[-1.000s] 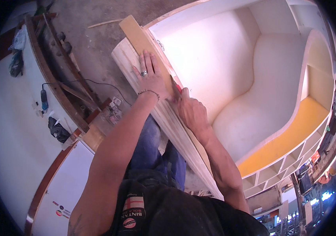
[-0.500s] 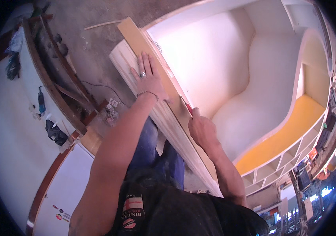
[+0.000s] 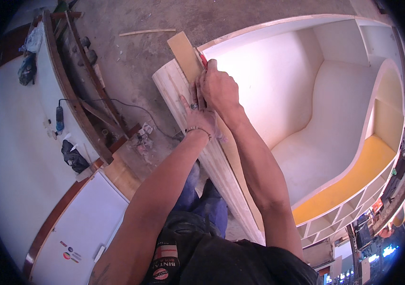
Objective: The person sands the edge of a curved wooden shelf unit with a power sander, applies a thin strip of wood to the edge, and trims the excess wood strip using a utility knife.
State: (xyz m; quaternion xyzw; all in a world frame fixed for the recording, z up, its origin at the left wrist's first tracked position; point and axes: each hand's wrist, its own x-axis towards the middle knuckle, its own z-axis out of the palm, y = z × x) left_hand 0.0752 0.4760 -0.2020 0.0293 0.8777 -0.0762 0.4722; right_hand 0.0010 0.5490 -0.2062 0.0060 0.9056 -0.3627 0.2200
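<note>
A long tan strip of board lies along a pale wooden plank, which runs diagonally in front of me. My left hand rests flat on the strip and plank, fingers stretched toward the far end, a ring and bracelet on it. Close beside those fingers, my right hand is closed around a slim red utility knife at the strip's right edge near its far end. My right fist hides most of the knife, and its blade is hard to make out. Part of my left fingers is covered by the right hand.
Right of the plank stands a large white curved cabinet shell with a yellow panel. A white-topped bench at left bears a blue power tool and a black bag. A cord crosses the floor; a thin wood strip lies beyond.
My right hand has slid up along the strip's edge with the utility knife, from beside my left wrist to past its fingers. My left hand stays flat; the whole view has shifted slightly.
</note>
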